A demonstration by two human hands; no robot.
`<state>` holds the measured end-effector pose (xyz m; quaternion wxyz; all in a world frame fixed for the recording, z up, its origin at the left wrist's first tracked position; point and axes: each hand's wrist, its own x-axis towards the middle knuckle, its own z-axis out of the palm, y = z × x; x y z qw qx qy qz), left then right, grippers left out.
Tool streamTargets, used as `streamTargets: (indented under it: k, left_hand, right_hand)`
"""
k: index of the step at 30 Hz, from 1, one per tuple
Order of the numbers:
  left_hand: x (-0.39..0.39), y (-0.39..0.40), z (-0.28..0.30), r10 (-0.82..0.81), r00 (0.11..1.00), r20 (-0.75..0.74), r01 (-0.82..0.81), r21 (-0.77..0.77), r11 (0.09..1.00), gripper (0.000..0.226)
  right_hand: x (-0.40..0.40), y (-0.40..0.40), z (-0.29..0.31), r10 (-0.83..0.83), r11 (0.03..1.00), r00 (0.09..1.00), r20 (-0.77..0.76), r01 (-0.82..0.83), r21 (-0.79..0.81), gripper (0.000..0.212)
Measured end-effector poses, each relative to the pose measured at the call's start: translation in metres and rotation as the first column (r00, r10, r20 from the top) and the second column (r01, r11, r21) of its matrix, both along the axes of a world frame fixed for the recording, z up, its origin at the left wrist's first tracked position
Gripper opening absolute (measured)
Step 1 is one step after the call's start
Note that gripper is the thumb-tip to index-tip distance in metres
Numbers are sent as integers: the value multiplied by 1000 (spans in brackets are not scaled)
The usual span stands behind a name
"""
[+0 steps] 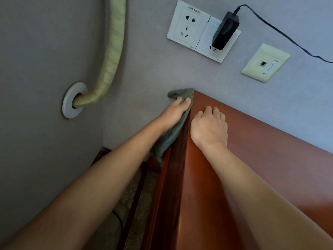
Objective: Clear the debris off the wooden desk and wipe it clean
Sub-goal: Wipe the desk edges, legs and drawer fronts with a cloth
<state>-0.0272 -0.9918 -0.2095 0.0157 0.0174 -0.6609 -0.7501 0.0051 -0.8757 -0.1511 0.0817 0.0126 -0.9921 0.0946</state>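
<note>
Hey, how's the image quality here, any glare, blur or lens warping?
Head view: dim, even light; a soft sheen on the desk, no hard glare; the wall outlets lean from wide-angle distortion; the left hand on the cloth is slightly soft.

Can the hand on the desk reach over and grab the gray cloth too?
Probably yes. The right hand rests beside the cloth at the desk corner, nothing between them, though the left hand already covers it.

L hand (175,112) presses grey cloth (177,131) on desk (252,141) side edge; R hand (210,128) rests on top.
</note>
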Motion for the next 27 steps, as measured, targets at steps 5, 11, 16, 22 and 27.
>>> streamTargets:
  k: [5,11,16,22,27]
  left_hand:
    - [4,1,-8,32,999,32,-31,-30,999,80]
    - [139,20,-60,92,995,-26,-95,-192,977,64]
    - [195,24,-67,56,998,16,-51,-198,979,40]
    - [70,9,-60,23,998,64,-20,-50,999,55]
    - [-31,-5,-65,15,991,130,-5,-72,997,79]
  right_hand:
    - [-1,0,-4,0,1000,1000,-10,0,3,52]
    - [-1,1,-4,15,1000,1000,-16,-15,7,49]
    - [-2,4,-6,38,999,999,-27,-37,10,45]
    - [-4,4,-7,38,999,998,-39,-38,-2,41]
    - [-4,4,-7,44,999,998,-51,-45,-21,40]
